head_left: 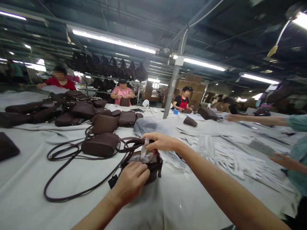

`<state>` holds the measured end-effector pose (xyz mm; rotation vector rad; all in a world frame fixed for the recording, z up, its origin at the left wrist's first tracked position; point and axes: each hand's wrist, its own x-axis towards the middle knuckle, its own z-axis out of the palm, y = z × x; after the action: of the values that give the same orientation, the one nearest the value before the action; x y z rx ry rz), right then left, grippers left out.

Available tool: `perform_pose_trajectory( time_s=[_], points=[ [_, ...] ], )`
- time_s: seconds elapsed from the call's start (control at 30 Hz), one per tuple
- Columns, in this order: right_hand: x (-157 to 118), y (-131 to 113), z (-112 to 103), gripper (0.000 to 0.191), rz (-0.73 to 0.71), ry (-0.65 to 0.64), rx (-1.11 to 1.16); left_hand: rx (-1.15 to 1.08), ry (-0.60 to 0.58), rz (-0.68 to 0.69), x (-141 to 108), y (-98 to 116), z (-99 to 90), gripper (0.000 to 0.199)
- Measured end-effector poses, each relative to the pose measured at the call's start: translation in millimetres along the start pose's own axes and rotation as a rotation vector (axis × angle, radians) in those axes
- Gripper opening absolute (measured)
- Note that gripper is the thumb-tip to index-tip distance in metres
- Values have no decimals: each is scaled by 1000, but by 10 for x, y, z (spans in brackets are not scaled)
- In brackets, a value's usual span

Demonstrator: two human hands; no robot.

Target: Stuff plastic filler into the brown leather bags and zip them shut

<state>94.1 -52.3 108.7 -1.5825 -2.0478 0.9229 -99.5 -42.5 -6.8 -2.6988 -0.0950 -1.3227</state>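
Nearest, the left hand (135, 179) bends its fingers over the near rim of the small dark brown bag (153, 175); whether they are clamped on it I cannot tell. Just beyond and above, the right hand (159, 142) has thumb and fingers closed on the strap (136, 140), with a white strip (144, 148) hanging beside the fingertips. The bag sits open on the pale cloth (26, 182) below this grip, whitish wrapping (150, 157) in its mouth, a black tag (112, 181) just left of the left hand. Cord-like handles loop out left of both hands

Left of the right hand's grip and a little farther lies a brown bag (100, 145), another (105, 124) behind it, then a heap of brown bags (82, 110). Beyond the grip is clear plastic (153, 126); to its right, white strips (230, 156) and a co-worker's hand (283, 161). Farther off, three people work across the table, a grey post (171, 89) right of the grip, dark bags (107, 68) hanging at the back left and cartons (193, 86) stacked back right
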Motion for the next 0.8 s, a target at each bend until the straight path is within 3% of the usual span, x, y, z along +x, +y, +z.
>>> perform_pose_trajectory(
  time_s=[0.07, 0.13, 0.17, 0.2, 0.27, 0.3, 0.37, 0.47, 0.53, 0.6, 0.7, 0.8],
  points=[
    [-12, 79, 0, 21, 8, -67, 68, -61, 188, -116, -132, -74, -57, 14],
    [-22, 182, 39, 22, 39, -158, 38, -119, 372, -372, -194, -240, -154, 12],
    [-26, 232, 72, 22, 48, -197, -6, -173, 408, -521, -194, -344, -198, 11],
    [-30, 276, 111, 21, 40, -220, -75, -255, 389, -656, -174, -452, -230, 10],
    [-46, 330, 199, 15, -39, -209, -280, -504, 182, -808, -82, -649, -254, 17],
    [-59, 342, 244, 12, -102, -182, -390, -629, 30, -808, -19, -723, -247, 21],
    [-106, 345, 331, 10, -219, -117, -560, -757, -294, -680, 120, -802, -216, 25],
    [-222, 352, 464, 11, -266, -49, -629, -564, -640, -403, 287, -775, -172, 22],
    [-317, 380, 575, 10, -221, -49, -628, -305, -739, -321, 337, -718, -163, 20],
    [-405, 420, 705, 10, -182, -62, -627, -102, -755, -305, 341, -670, -167, 22],
    [-501, 461, 880, 16, -218, -55, -613, -37, -744, -235, 330, -626, -173, 30],
    [-552, 437, 941, 17, -239, -72, -557, -23, -813, -213, 371, -588, -147, 25]
  ],
)
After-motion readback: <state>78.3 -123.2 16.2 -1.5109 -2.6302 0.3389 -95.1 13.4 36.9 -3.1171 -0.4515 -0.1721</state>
